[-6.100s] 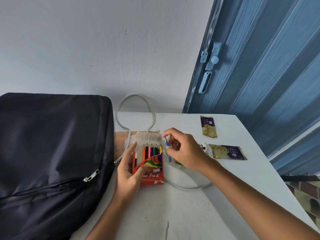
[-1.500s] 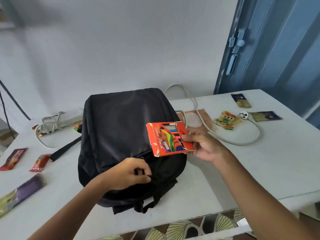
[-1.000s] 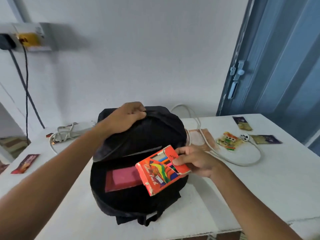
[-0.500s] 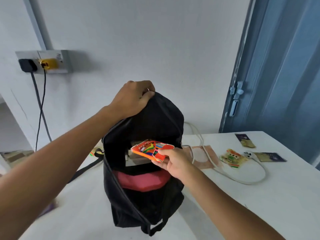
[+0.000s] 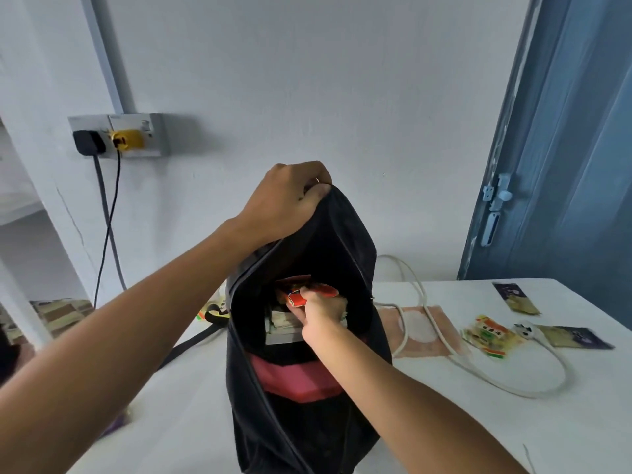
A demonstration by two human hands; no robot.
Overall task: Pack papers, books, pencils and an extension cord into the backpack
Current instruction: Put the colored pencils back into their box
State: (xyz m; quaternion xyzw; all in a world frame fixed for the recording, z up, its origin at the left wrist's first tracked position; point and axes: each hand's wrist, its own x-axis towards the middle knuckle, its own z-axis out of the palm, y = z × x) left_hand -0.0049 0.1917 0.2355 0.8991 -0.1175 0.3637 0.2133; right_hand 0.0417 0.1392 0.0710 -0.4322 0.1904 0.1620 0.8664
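The black backpack (image 5: 307,422) stands upright on the white table (image 5: 513,422), its main opening wide. My left hand (image 5: 284,203) grips the top edge of the bag and holds it up. Inside the opening, my right hand (image 5: 321,311) holds the orange box of colour pencils (image 5: 307,292), partly hidden by the bag's rim. Under the box lie stacked papers or books (image 5: 284,328), and a red-pink inner pocket (image 5: 297,378) shows below them. The white extension cord (image 5: 478,374) loops across the table to the right of the bag, ending in a plug (image 5: 526,328).
Snack packets (image 5: 485,333) and dark sachets (image 5: 578,336) lie on the table's right side, by a pink cloth (image 5: 420,331). A wall socket (image 5: 119,135) with two plugs hangs at the left. The blue door (image 5: 564,148) stands at the right. The bag strap (image 5: 191,343) trails left.
My right hand has pushed the pencil box from the bag's mouth down into the opening. My left hand still holds the top of the bag up.
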